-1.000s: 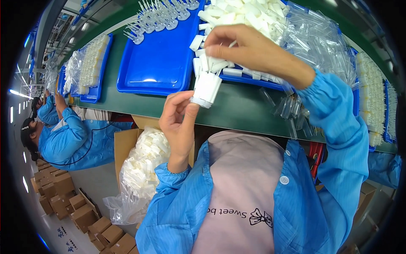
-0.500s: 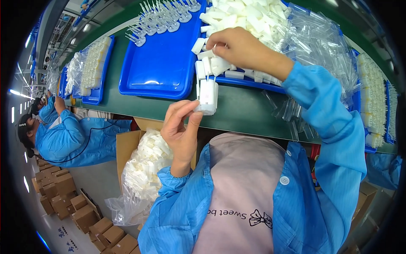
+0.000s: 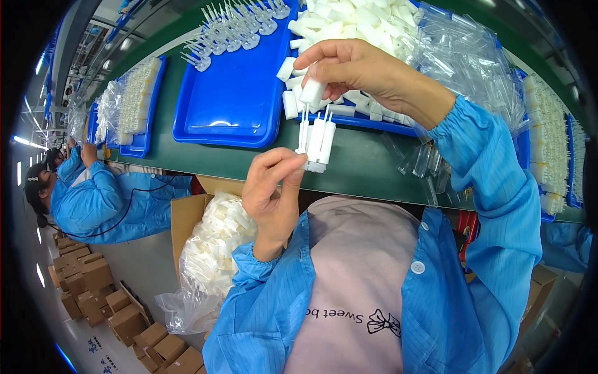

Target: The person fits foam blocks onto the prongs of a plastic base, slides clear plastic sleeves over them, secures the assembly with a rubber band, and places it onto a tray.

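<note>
Between the thumb and fingers of my left hand (image 3: 273,190) is the base of a white pronged holder (image 3: 316,167), held upright near the table's front edge. Thin prongs rise from it, and at least one white foam block (image 3: 326,142) sits on it. My right hand (image 3: 352,70) pinches another white foam block (image 3: 313,91) just above the prongs; whether it touches their tips I cannot tell. Behind that hand, a pile of white foam blocks (image 3: 355,23) fills a blue tray (image 3: 398,129).
A blue tray (image 3: 227,106) at left carries several clear pronged holders (image 3: 233,28). Clear plastic tubes (image 3: 467,62) lie heaped at right, some loose on the green table (image 3: 367,165). A bagged box of white pieces (image 3: 218,249) stands below. A co-worker (image 3: 99,193) sits at far left.
My right hand has picked a foam block from the pile and brought it nearer, over the holder. My left hand has shifted slightly right and turned the holder, showing its prongs.
</note>
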Demonstrator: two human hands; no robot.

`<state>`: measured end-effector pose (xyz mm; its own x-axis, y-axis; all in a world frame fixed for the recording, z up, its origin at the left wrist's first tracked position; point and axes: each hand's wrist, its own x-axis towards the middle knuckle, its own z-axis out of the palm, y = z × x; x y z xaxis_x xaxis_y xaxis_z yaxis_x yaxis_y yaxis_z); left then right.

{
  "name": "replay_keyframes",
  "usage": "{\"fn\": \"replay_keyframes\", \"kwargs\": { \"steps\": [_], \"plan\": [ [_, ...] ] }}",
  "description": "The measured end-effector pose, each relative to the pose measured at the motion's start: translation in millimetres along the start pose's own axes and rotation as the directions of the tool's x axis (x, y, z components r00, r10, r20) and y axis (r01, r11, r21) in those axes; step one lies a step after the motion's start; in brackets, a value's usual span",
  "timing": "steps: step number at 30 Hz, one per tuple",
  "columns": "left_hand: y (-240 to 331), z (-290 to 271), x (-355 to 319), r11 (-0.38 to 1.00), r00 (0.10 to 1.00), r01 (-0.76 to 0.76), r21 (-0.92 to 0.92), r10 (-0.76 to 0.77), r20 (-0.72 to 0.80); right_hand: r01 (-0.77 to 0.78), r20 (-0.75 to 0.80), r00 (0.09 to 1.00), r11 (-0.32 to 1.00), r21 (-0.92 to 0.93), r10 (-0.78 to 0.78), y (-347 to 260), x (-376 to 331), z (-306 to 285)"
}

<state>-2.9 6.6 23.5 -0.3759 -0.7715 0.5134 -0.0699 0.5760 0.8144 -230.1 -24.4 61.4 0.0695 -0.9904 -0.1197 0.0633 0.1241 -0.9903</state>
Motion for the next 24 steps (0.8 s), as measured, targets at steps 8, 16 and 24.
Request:
{"fn": "replay_keyframes", "kwargs": {
  "steps": [8, 16, 24],
  "plan": [
    [0, 0, 0, 0.999, 1.0, -0.022, -0.04, 0.023, 0.014, 0.023, 0.136, 0.99, 0.999, 0.038, -0.028, -3, -5, 10],
    [-2, -1, 1, 0.997, 0.996, -0.083, 0.0, 0.082, 0.03, -0.017, 0.099, 0.995, 0.989, 0.147, 0.003, -6, -18, 12],
    [-7, 0, 0, 0.977, 0.978, -0.207, 0.048, 0.206, 0.028, 0.126, 0.06, 0.99, 0.992, -0.029, -0.124, -6, -38, 27]
  ]
}}
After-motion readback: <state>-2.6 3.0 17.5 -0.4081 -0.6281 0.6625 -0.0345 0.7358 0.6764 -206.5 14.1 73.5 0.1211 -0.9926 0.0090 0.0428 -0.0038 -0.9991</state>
